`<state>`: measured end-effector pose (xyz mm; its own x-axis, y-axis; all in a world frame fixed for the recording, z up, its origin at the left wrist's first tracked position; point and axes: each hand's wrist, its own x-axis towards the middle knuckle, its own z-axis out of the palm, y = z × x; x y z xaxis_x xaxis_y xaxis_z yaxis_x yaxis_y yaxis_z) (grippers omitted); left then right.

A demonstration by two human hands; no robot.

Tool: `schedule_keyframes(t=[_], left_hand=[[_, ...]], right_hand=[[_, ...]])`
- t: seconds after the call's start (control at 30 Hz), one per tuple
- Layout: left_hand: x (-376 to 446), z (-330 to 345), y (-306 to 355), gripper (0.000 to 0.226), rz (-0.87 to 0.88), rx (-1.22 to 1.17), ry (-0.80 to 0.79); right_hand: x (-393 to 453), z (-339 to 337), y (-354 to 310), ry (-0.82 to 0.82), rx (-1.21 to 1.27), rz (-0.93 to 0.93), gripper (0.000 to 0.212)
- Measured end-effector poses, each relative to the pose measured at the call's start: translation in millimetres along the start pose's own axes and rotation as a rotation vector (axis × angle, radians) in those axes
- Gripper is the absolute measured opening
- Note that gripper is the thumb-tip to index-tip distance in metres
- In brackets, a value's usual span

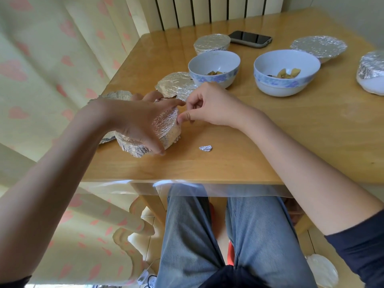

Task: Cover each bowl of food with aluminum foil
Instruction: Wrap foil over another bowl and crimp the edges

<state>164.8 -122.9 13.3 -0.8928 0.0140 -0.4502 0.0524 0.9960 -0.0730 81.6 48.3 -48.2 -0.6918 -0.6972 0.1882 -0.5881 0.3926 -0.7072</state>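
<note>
Head view shows the person seated at the near edge of a wooden table point(228, 163). The left hand point(133, 119) spreads over a foil-wrapped bowl point(166, 129) near the table's left edge, fingers splayed and pressing the foil top and side to steady it. The right hand point(207, 104) curls its fingers and pinches the foil at the bowl's right rim, between thumb and forefinger.

Two uncovered bowls with food sit farther back toward the middle: the left open bowl point(214, 69) and the right open bowl point(286, 71). A loose shaped foil sheet point(176, 84) lies just beside the left open bowl, touching or nearly so. Three covered bowls stand along the far and right edges: one by a phone point(250, 39) at point(212, 43), another at point(319, 47), and one at the right edge point(372, 69). A small foil scrap point(205, 148) lies near the front.

Risks, as a judgement: the foil looks thin and crumpled, so a hard pinch could tear it at the rim. The wrapped bowl sits close to the left edge, and sideways pressure from the right hand could push it toward that edge. More crumpled foil point(116, 95) behind it could catch under the wrist.
</note>
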Motion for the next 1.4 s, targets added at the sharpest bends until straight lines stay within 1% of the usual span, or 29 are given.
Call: schedule_keyframes(t=[0.03,0.1,0.17,0.23,0.33,0.4,0.5,0.63,0.77,0.87,0.93,1.07,1.13,1.23,1.3,1.4], left_hand=[[0.4,0.9,2.5,0.123,-0.033,0.019,0.007],[0.6,1.5,6.2,0.135,-0.08,0.043,-0.012],[-3.6,-0.2,6.6,0.146,-0.096,0.005,-0.051],[-7.9,-3.5,1.4,0.15,-0.065,-0.015,-0.059],[-7.2,-3.5,-8.6,0.146,0.011,0.051,-0.067],[-4.9,-0.3,-11.1,0.143,0.06,0.029,-0.087],[-3.5,2.6,-10.5,0.133,0.12,-0.002,-0.054],[-3.7,3.4,-9.7,0.128,0.113,0.032,-0.031],[-4.4,4.8,-9.6,0.122,0.109,0.01,-0.035],[-4.1,4.2,-9.9,0.129,0.089,0.033,-0.037],[-4.0,3.4,-8.2,0.129,0.062,0.042,-0.025],[-5.1,6.1,-0.9,0.128,-0.018,0.02,0.024],[-7.3,7.1,0.6,0.14,-0.052,-0.016,0.005],[-14.0,1.9,-5.9,0.151,-0.039,-0.071,-0.023],[-16.3,-3.2,-13.6,0.153,-0.014,-0.008,-0.022],[-14.8,-6.7,-15.4,0.151,0.029,0.056,-0.061]], right_hand=[[-3.9,-0.2,0.6,0.048,-0.039,0.009,0.041],[-17.1,0.7,-1.3,0.119,-0.138,0.026,0.036],[-34.5,4.4,-8.1,0.091,-0.181,0.031,0.03],[-48.0,11.5,-18.8,0.034,-0.22,0.051,0.037],[-49.6,23.2,-32.1,0.058,-0.294,0.055,0.049],[-44.1,27.4,-35.1,0.075,-0.327,0.044,0.049],[-37.9,28.9,-32.0,0.076,-0.291,0.031,0.041],[-32.7,25.6,-26.7,0.052,-0.183,0.035,0.036],[-23.9,20.1,-25.0,0.062,-0.222,0.026,0.045],[-12.2,13.4,-23.3,0.035,-0.282,0.052,0.056],[-6.9,11.9,-21.0,0.002,-0.281,0.069,0.059],[-13.1,12.3,-13.1,0.047,-0.268,0.071,0.055],[-22.0,12.5,-10.7,0.053,-0.275,0.072,0.049],[-37.5,14.9,-13.5,0.049,-0.274,0.075,0.044],[-46.8,19.3,-22.6,0.063,-0.272,0.075,0.047],[-53.3,30.9,-41.5,0.089,-0.317,0.061,0.053]])
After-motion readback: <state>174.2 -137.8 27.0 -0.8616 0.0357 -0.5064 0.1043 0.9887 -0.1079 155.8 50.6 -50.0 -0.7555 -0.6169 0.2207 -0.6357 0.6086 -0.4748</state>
